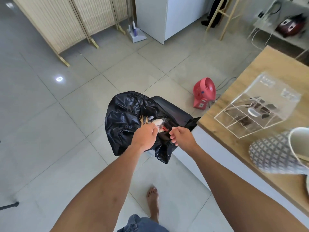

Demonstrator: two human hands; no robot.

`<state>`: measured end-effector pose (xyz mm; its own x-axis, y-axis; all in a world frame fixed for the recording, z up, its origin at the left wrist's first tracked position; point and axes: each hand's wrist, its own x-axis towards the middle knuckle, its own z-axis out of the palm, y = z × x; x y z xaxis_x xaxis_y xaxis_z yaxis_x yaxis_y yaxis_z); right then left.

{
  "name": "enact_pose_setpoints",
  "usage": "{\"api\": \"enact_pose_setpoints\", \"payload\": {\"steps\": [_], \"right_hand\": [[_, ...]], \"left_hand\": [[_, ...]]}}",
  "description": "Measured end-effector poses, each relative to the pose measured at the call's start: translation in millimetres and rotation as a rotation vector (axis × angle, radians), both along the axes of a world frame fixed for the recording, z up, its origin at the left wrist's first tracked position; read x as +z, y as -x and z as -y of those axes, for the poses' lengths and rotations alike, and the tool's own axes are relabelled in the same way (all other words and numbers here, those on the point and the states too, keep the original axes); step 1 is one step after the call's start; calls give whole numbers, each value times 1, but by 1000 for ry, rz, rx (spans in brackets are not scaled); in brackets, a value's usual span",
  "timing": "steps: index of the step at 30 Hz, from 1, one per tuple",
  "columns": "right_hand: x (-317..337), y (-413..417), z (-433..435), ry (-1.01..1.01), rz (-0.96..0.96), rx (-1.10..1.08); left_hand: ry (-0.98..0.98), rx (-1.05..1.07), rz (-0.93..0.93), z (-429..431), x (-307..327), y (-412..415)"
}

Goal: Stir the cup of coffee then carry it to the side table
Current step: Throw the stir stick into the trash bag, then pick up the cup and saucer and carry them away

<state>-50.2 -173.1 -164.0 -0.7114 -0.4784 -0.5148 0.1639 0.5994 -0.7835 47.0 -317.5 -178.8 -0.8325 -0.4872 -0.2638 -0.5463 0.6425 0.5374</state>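
Observation:
A white cup-like vessel [299, 144], blurred and cut off by the frame, stands at the right edge on a grey and white checked cloth [272, 153] on the wooden counter [247, 81]. Both my hands are away from it, over a bin lined with a black bag [127, 114] on the floor. My left hand [145, 136] reaches into the bag's mouth beside several thin wooden sticks [143, 120] and some wrappers; I cannot tell whether it holds a stick. My right hand [181, 137] hovers at the bag's right rim with its fingers curled and nothing visible in them.
A clear acrylic box [255, 106] with dark sachets sits on the counter. A pink fan [204, 92] stands on the tiled floor beside the counter's end. Folding screens [58, 22] and a white cabinet [167, 15] are further back. My bare foot [153, 201] is below the bin.

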Motion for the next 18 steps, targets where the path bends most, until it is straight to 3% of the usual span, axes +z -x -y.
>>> {"api": "enact_pose_setpoints", "payload": {"steps": [6,18], "right_hand": [[21,-21,-93,-11,-52,-57],[39,-58,-311,-119,-121,-249]], "left_hand": [[33,-116,36,-79,24,-5],[-94,-347,23,-273,39,0]]}}
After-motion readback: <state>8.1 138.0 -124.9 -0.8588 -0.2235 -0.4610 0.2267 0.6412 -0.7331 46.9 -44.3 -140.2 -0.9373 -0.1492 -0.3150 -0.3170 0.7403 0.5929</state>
